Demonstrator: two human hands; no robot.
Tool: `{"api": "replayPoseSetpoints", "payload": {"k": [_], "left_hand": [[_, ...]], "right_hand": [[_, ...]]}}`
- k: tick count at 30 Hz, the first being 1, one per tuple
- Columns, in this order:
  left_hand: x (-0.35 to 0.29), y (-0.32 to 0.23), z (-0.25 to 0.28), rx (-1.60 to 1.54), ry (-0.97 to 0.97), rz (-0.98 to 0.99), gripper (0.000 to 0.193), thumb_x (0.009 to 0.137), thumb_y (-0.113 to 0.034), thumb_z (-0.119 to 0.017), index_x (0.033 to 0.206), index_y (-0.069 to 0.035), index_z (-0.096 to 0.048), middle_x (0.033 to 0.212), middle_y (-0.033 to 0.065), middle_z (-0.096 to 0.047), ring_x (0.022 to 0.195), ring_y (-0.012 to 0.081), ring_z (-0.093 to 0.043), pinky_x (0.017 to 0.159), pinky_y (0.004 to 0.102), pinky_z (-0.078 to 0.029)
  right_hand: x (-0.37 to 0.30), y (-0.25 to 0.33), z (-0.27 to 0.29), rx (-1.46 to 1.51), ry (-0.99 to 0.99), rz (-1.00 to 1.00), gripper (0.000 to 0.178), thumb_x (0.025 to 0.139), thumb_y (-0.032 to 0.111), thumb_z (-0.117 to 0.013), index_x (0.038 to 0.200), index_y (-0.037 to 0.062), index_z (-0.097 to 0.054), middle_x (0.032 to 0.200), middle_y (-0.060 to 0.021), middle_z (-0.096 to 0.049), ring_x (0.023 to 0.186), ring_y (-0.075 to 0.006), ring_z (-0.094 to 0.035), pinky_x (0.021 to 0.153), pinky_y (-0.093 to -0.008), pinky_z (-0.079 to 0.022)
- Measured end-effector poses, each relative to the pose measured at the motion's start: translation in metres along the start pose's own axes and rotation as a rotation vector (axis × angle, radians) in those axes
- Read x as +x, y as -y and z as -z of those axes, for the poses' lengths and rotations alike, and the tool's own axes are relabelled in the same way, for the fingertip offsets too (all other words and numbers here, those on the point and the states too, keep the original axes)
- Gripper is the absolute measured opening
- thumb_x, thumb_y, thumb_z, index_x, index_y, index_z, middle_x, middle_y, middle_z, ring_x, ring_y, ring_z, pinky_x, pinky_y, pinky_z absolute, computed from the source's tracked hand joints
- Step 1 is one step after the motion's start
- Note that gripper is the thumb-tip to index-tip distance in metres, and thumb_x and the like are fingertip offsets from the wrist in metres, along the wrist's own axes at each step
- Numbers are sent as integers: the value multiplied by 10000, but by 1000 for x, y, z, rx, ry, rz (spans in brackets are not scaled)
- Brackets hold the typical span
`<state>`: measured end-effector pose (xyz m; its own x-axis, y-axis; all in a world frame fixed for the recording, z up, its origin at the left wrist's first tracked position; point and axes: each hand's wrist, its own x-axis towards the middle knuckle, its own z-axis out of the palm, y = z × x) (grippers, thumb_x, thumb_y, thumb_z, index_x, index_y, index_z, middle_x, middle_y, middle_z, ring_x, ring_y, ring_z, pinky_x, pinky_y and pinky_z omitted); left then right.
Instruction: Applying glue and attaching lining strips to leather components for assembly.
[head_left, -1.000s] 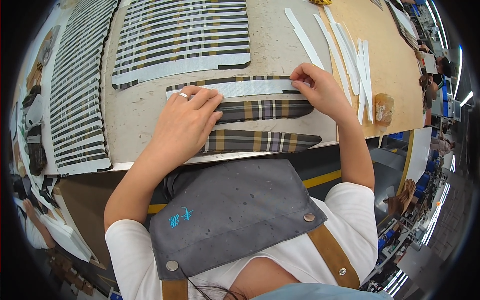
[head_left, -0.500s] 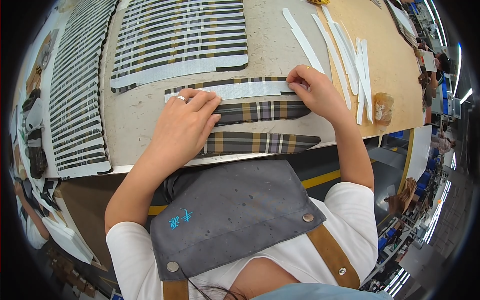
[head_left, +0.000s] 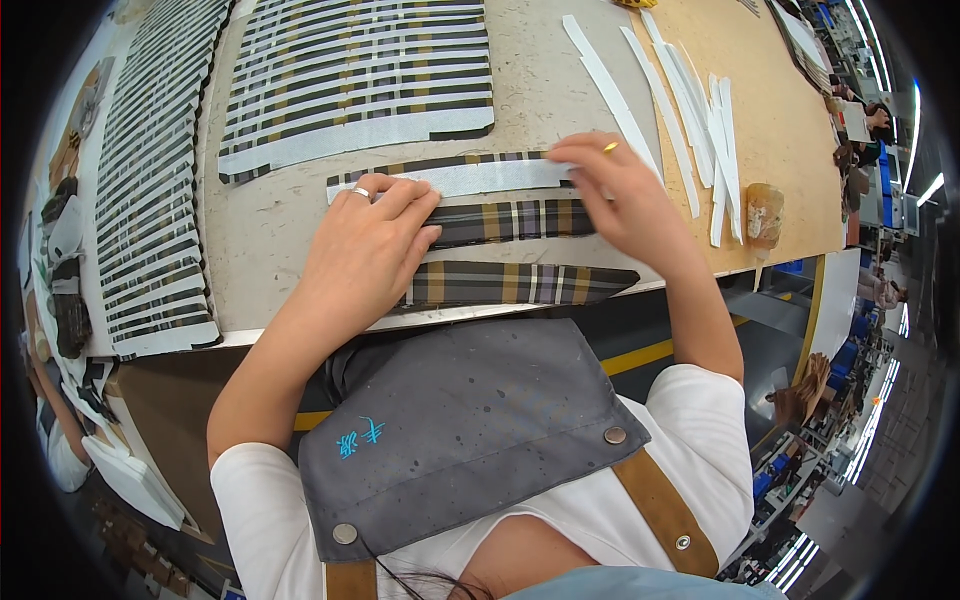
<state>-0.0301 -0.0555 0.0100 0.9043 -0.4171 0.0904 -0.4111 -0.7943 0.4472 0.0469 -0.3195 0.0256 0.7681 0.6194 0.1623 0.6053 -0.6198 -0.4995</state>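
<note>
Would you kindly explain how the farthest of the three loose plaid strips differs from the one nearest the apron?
The far strip has a white band; the near strip shows only plaid. The right hand covers the far strip's right end but not the near strip's. Both show dark and tan plaid.

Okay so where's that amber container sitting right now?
In the head view, the amber container sits at right near the tan board's near edge, just right of the loose white strips, with the right hand off to its left.
</note>
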Motion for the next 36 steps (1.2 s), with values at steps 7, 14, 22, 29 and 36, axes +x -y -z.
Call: {"api": "replayPoseSetpoints", "payload": {"k": [7, 14, 22, 29, 36], "left_hand": [[-1, 1, 0, -23, -1, -2, 278, 872, -128, -578, 1110, 12, -608, 1129, 90, -599, 1034, 284, -529, 864, 379, -424], [-8, 8, 3, -345, -141, 113, 212, 882, -70, -554, 1074, 0, -613, 1093, 117, -587, 993, 287, -550, 828, 348, -441], [-33, 22, 24, -128, -234, 174, 145, 855, -39, -573, 981, -27, -646, 862, 90, -556, 831, 264, -523, 752, 358, -408], [-41, 29, 15, 42, -175, 160, 185, 840, -31, -574, 1002, -50, -660, 817, 68, -537, 797, 247, -494, 749, 365, -369], [-43, 30, 19, 97, -141, 120, 216, 831, -29, -572, 1026, -58, -659, 844, 58, -545, 808, 244, -493, 727, 360, -352]], "right_hand": [[-10, 4, -13, -68, 178, 119, 350, 777, -89, -510, 1093, 34, -596, 1109, -105, -595, 1049, -299, -562, 896, -374, -464], [-28, -16, 12, -208, 99, -73, 283, 732, -92, -526, 980, 9, -619, 1024, -108, -613, 995, -290, -578, 857, -374, -474], [18, 41, -21, -64, 103, 247, 386, 715, -81, -539, 1091, -1, -583, 1130, -110, -596, 1033, -289, -560, 884, -375, -462], [35, 58, -58, -189, 325, 394, 538, 698, -31, -584, 1232, -27, -524, 1252, -97, -527, 1058, -246, -524, 904, -341, -448], [36, 61, -60, -206, 343, 368, 580, 675, -44, -584, 1250, -15, -511, 1273, -79, -498, 1013, -246, -521, 914, -340, -444]]}}
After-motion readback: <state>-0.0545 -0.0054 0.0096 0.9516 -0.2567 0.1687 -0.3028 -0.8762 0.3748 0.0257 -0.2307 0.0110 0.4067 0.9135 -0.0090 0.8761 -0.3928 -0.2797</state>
